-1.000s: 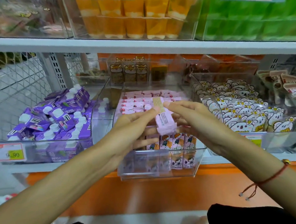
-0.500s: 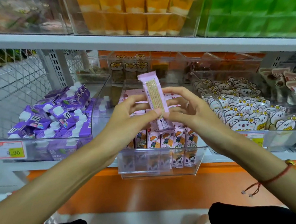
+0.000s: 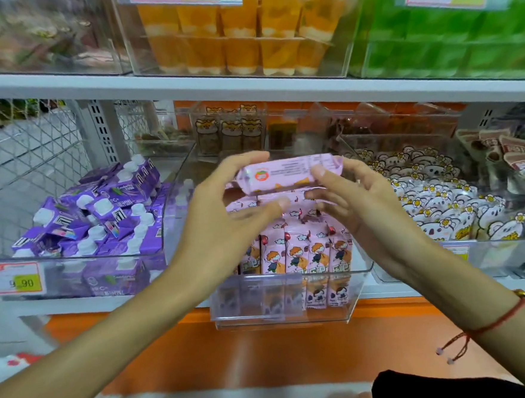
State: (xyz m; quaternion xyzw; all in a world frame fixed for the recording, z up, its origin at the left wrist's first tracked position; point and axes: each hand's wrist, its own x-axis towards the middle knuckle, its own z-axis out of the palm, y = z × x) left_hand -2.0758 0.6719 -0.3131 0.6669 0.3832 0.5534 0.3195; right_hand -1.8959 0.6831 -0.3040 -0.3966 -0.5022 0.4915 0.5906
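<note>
Packet [image 3: 287, 173] likely light, crinkly, slippery; right hand [image 3: 364, 213] pinches one end; left hand [image 3: 225, 223] cups the opposite end, hold unclear.

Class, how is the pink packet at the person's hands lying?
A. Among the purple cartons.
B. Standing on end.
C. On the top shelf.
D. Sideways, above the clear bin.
D: the pink packet lies sideways between the left hand and the right hand, whose thumb presses its front, above the clear bin.
</note>
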